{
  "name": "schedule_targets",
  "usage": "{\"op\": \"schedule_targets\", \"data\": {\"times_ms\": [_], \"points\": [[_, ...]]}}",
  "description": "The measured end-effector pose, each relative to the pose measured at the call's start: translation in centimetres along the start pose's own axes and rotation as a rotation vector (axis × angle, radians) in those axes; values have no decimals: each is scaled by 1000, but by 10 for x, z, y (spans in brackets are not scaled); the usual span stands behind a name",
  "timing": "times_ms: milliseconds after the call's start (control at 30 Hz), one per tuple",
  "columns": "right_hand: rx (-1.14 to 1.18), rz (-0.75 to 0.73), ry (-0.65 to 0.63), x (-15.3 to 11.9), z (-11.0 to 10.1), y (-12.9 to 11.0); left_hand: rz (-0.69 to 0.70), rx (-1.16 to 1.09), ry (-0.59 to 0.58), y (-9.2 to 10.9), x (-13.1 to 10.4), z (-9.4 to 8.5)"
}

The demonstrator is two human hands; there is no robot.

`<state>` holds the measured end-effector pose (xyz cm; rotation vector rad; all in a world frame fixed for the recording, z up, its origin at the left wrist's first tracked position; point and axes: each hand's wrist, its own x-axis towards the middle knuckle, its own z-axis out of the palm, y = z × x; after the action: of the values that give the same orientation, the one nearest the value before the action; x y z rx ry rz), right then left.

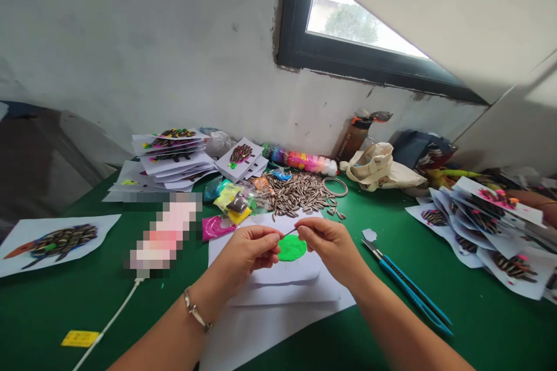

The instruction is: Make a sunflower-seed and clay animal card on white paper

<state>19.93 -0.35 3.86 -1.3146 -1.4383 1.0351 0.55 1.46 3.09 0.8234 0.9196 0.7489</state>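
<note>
My left hand (259, 246) and my right hand (324, 240) are close together over the papers. Between their fingertips stretches a thin dark strip (288, 233), each hand pinching one end; its material is too small to make out. Just below and behind the strip, a flat bright green oval (292, 249), apparently clay, lies on a stack of white paper (278, 295). Beyond my hands is a heap of striped sunflower seeds (300, 191). Left of the heap are small bags of coloured clay (237, 203), with a pink packet (216, 227) nearer me.
Blue-handled tweezers (409, 290) lie to the right. Seed pictures on paper are stacked at the back left (174, 156) and at the right (474, 226); a single picture (56, 243) lies far left. A white cable (113, 324) crosses the green table. A roll of tape (335, 186) sits behind.
</note>
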Motion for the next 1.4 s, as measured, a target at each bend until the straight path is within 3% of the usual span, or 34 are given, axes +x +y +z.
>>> {"op": "schedule_targets", "data": {"times_ms": [233,400,667,833,1200,1400], "points": [[236,31,54,10,9,-4,125,217,61,0,9,-11],[340,59,72,10,18,2,105,213,93,4,8,-13],[315,112,23,3,18,9,18,-3,45,-1,10,-13],[286,131,-9,2,20,10,38,37,8,-2,12,-15],[266,176,-57,-3,21,13,108,141,138,-5,11,-14],[327,129,-37,-3,26,10,33,95,55,-7,7,-8]]}}
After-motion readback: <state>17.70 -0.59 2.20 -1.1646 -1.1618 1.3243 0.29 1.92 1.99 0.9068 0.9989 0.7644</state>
